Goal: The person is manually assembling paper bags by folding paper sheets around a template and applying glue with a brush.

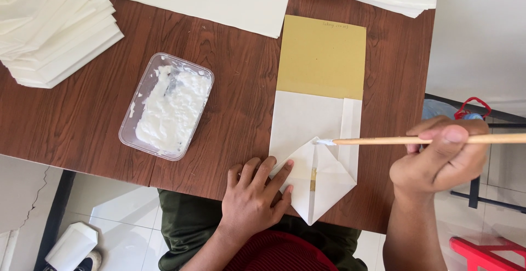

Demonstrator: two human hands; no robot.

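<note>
Dark brown wood-grain tabletop [76, 112], seen from above, with pale floor tiles beyond its near edge. At the near edge, right of centre, lies a partly folded white paper bag [315, 156] wrapped round a flat mustard-yellow cardboard template [321, 57], its bottom flaps folded into a point that overhangs the edge. The left hand [253, 202] lies flat on the left flap, fingers [276, 175] spread and pressing, grasping nothing. The right hand [441, 159], off the right edge of the tabletop, has its fingers closed round a thin wooden brush stick [394, 139], whose white-coated tip touches the top of the folded flaps. Left of the bag stands a clear rectangular plastic tub of white paste [167, 105]. Stacks of cream paper sheets [55, 24] occupy the far left corner, far edge and far right corner.
</note>
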